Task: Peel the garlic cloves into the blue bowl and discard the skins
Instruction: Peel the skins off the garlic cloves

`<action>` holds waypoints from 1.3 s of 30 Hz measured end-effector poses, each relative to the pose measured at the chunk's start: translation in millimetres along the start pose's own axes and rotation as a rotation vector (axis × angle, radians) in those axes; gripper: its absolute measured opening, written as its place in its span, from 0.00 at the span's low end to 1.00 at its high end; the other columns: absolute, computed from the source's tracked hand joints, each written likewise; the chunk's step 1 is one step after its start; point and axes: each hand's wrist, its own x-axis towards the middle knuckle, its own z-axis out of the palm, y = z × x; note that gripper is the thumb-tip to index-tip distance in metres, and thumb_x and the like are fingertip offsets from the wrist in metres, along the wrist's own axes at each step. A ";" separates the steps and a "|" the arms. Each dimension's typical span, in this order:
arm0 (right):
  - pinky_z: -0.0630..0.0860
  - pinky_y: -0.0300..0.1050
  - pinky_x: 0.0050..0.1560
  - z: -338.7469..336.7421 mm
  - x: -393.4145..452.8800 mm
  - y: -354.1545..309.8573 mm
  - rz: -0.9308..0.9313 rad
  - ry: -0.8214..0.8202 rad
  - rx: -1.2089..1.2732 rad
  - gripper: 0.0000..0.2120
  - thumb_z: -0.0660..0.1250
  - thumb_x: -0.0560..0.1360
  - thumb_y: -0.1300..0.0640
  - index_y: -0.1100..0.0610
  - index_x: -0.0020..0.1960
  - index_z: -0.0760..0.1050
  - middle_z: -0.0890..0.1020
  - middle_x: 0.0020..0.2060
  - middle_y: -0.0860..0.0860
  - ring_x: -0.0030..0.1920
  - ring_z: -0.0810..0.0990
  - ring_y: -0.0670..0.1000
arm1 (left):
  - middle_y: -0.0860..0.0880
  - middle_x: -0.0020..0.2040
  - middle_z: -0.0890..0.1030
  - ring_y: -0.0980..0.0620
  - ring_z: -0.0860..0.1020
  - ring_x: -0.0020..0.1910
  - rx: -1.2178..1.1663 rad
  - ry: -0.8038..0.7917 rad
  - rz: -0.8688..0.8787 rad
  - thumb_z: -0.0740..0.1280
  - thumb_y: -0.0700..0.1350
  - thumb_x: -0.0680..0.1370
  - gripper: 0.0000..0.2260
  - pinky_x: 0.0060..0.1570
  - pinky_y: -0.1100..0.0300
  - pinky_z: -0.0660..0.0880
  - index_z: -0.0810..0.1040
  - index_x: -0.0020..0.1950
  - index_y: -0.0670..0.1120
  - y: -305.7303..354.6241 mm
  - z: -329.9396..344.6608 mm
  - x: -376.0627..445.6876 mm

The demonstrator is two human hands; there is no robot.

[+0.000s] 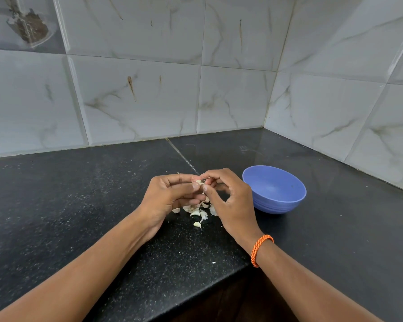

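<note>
A small garlic clove [198,182] is pinched between the fingertips of both hands above the black counter. My left hand [170,194] holds it from the left and my right hand [228,201] pinches at it from the right. Most of the clove is hidden by fingers. Below the hands lies a small pile of garlic cloves and loose skins [194,211] on the counter. The blue bowl [275,190] stands just right of my right hand; its visible inside shows no cloves.
The black speckled counter [91,205] runs into a corner of grey marble-look wall tiles [137,89]. Its front edge steps back near my right wrist, which wears an orange braided band [261,249]. Tiny skin flecks [213,262] dot the counter.
</note>
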 end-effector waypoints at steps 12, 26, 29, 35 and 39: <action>0.80 0.44 0.43 2.6 0.2 5.4 -0.044 -0.048 -0.162 0.03 0.71 0.82 0.58 0.53 0.55 0.78 0.78 0.52 0.44 0.49 0.81 0.49 | 0.34 0.50 0.88 0.40 0.89 0.49 0.032 0.054 0.034 0.77 0.34 0.76 0.12 0.53 0.55 0.87 0.87 0.58 0.37 -0.8 0.5 0.6; 0.81 0.48 0.46 2.2 -0.2 17.9 0.084 0.030 -0.211 0.09 0.69 0.82 0.62 0.50 0.55 0.84 0.84 0.47 0.42 0.47 0.83 0.47 | 0.41 0.42 0.87 0.46 0.82 0.36 0.315 0.122 0.189 0.69 0.33 0.83 0.10 0.35 0.59 0.80 0.89 0.54 0.43 -5.2 -0.9 6.1; 0.81 0.48 0.48 2.6 0.3 21.9 0.099 -0.022 -0.266 0.09 0.71 0.81 0.61 0.48 0.54 0.86 0.84 0.47 0.41 0.48 0.83 0.45 | 0.45 0.38 0.85 0.51 0.78 0.33 0.436 0.157 0.251 0.70 0.37 0.83 0.10 0.31 0.61 0.74 0.90 0.51 0.48 -5.5 -4.8 8.9; 0.82 0.48 0.46 2.9 1.7 23.7 0.152 -0.061 -0.279 0.06 0.76 0.79 0.58 0.48 0.50 0.85 0.85 0.43 0.41 0.44 0.83 0.45 | 0.46 0.37 0.86 0.52 0.83 0.33 0.541 0.144 0.272 0.74 0.40 0.82 0.05 0.33 0.61 0.77 0.89 0.52 0.48 -6.9 -7.9 10.4; 0.83 0.48 0.48 2.3 1.2 24.0 0.162 -0.065 -0.284 0.07 0.74 0.80 0.59 0.48 0.51 0.85 0.86 0.43 0.41 0.46 0.84 0.44 | 0.48 0.40 0.88 0.50 0.86 0.36 0.583 0.160 0.285 0.75 0.40 0.81 0.05 0.34 0.65 0.77 0.89 0.52 0.50 -7.7 -10.3 11.5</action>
